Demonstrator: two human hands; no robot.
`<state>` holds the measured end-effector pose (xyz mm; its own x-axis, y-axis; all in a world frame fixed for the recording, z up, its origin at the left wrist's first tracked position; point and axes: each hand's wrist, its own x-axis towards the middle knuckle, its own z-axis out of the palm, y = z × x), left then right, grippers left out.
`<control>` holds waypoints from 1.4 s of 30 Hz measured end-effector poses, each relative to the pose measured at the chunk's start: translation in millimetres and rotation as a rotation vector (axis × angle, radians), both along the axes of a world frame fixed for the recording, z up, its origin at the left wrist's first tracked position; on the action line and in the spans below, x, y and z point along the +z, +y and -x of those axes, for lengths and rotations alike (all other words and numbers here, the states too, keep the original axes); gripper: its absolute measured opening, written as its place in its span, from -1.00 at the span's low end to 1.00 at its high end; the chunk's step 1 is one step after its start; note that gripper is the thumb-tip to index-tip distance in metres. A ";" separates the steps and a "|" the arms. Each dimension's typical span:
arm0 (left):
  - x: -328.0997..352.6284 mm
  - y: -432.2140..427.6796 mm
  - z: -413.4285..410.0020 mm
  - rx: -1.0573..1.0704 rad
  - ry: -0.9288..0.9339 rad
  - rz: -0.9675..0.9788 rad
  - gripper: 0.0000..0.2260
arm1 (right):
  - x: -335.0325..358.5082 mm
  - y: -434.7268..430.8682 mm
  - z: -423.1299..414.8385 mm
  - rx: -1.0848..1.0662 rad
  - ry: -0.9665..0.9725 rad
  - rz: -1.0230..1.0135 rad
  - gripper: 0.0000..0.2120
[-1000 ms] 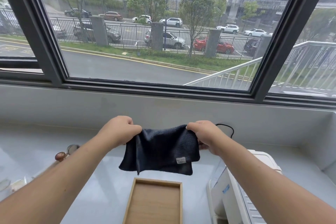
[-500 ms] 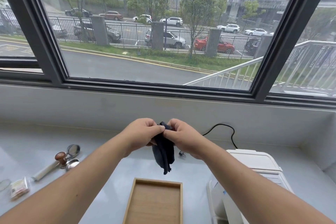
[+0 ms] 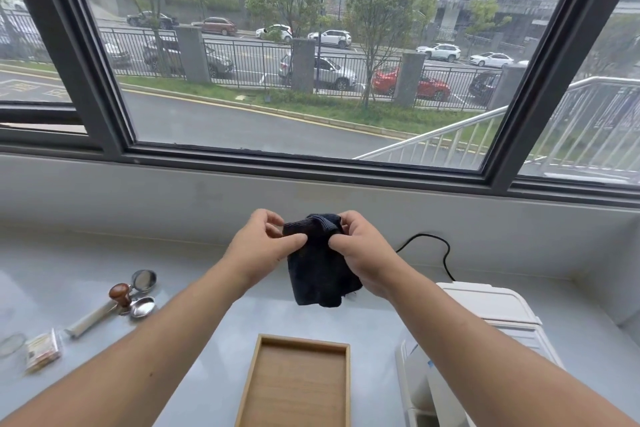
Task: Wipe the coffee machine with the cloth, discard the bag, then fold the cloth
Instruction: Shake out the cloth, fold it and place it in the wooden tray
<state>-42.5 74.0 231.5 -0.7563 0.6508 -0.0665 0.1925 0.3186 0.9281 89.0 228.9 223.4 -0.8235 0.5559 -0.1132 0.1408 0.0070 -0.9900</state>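
A dark navy cloth point(image 3: 320, 267), folded into a small hanging packet, is held up in the air above the counter. My left hand point(image 3: 263, 246) pinches its upper left edge with thumb and fingers. My right hand point(image 3: 360, 253) grips the upper right side, fingers curled into the fabric. The white coffee machine point(image 3: 485, 319) stands at the lower right, partly hidden by my right forearm. A small packet point(image 3: 43, 350) lies on the counter at the far left.
A shallow wooden tray point(image 3: 298, 381) sits on the counter below the cloth. A tamper with a brown knob point(image 3: 119, 293), a metal spoon point(image 3: 142, 307) and a small strainer point(image 3: 143, 279) lie at the left. A black cable point(image 3: 440, 246) runs behind the machine. The window wall rises behind.
The cloth was stretched wide between both hands, then brought together into a narrow bunch; now it hangs as a smaller folded packet with both hands close on its top.
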 end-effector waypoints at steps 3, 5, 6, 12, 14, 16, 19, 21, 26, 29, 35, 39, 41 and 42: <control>-5.9 -6.8 7.9 -0.046 -0.179 0.009 -0.33 | -1.7 2.6 -2.1 -0.011 0.080 0.134 -0.66; -11.0 -10.7 7.7 -0.141 -0.347 0.020 -0.33 | -3.3 3.3 -3.0 -0.004 0.139 0.262 -0.69; -14.1 -11.8 6.7 -0.195 -0.403 0.017 -0.41 | -4.3 3.3 -3.2 -0.001 0.157 0.307 -0.70; -38.4 -10.0 4.0 -0.149 -0.449 -0.155 -0.83 | -25.1 2.6 -4.5 -0.015 0.051 0.403 -0.77; -46.0 -8.8 3.8 -0.108 -0.451 -0.168 -0.84 | -35.8 2.5 -8.9 0.011 -0.084 0.348 -0.78; -56.9 -9.3 5.1 -0.068 -0.445 -0.141 -0.86 | -49.6 0.7 -13.2 0.033 -0.207 0.256 -0.82; -76.1 -12.4 5.8 -0.043 -0.454 -0.059 -0.87 | -70.1 -2.1 -17.2 0.003 -0.279 0.193 -0.85; -90.4 -15.4 5.5 -0.045 -0.483 -0.023 -0.86 | -83.6 -4.4 -19.4 -0.020 -0.306 0.182 -0.86; -131.6 -22.1 1.1 -0.004 -0.431 0.061 -0.85 | -120.3 -15.4 -26.9 -0.037 -0.342 0.247 -0.87; -157.2 -26.7 -4.7 0.029 -0.365 0.127 -0.81 | -144.3 -21.5 -31.7 -0.031 -0.390 0.220 -0.86; -202.7 -40.3 -15.5 0.020 -0.293 0.255 -0.79 | -189.7 -37.1 -42.1 -0.068 -0.500 0.220 -0.85; -227.7 -46.8 -20.2 0.009 -0.255 0.309 -0.78 | -212.1 -49.7 -46.8 -0.077 -0.509 0.268 -0.87; -238.2 -49.6 -21.6 0.002 -0.258 0.324 -0.78 | -221.0 -54.6 -47.7 -0.081 -0.514 0.282 -0.86; -243.3 -50.6 -22.0 -0.004 -0.256 0.337 -0.79 | -224.8 -56.7 -48.1 -0.085 -0.523 0.289 -0.86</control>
<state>-20.5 23.4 -11.8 -0.6854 0.5636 -0.4610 -0.0286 0.6119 0.7904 137.1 172.2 -1.4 -0.5720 0.5036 -0.6474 0.5979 -0.2842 -0.7495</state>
